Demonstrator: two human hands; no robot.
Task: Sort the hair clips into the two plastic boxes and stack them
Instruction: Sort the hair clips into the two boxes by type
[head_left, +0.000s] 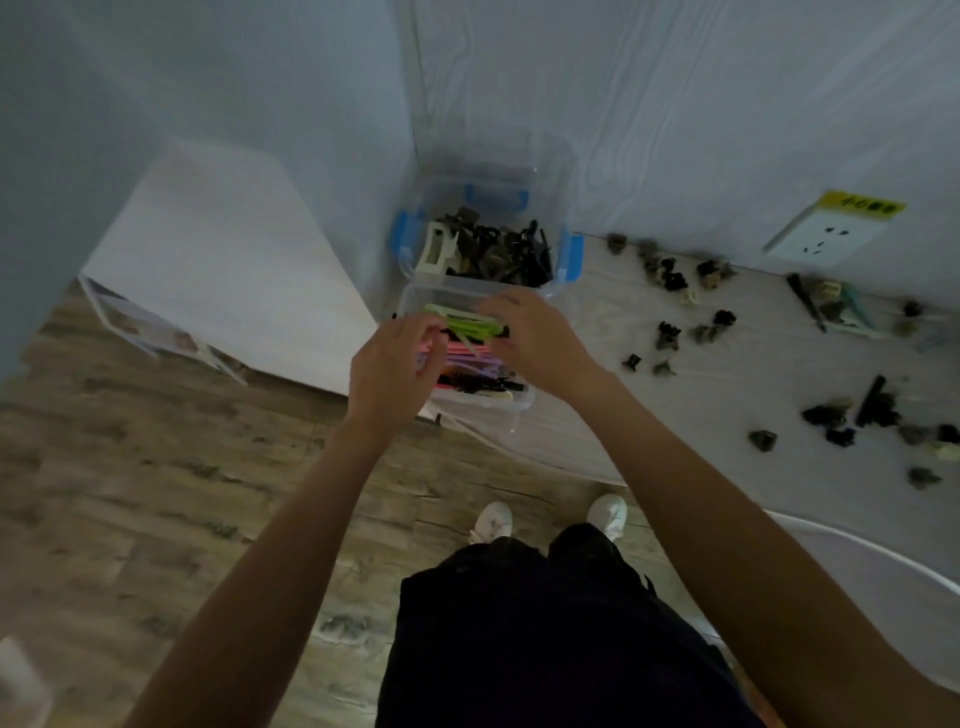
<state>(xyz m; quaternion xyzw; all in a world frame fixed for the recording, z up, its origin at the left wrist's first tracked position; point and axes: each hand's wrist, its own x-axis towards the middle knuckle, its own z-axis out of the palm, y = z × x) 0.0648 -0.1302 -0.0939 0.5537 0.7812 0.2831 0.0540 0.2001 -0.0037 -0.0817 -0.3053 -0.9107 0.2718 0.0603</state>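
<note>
Two clear plastic boxes stand at the table's left corner. The far box (567, 260), with blue latches, holds dark claw clips and a cream one. The near box (511, 410) holds long green, pink, purple and black clips (470, 327). Both my hands are over the near box. My left hand (389, 369) has its fingers closed around pink clips at the box's left side. My right hand (535, 338) rests on the clips at the right side, fingers curled; its grip is hidden. Many dark claw clips (670, 332) lie loose on the table to the right.
The pale table (727, 395) meets a white wall with a socket (821, 234). More loose clips and a dark comb (805, 306) lie at the far right. A white cabinet (223, 270) stands left. Below are the wooden floor (156, 493) and my feet.
</note>
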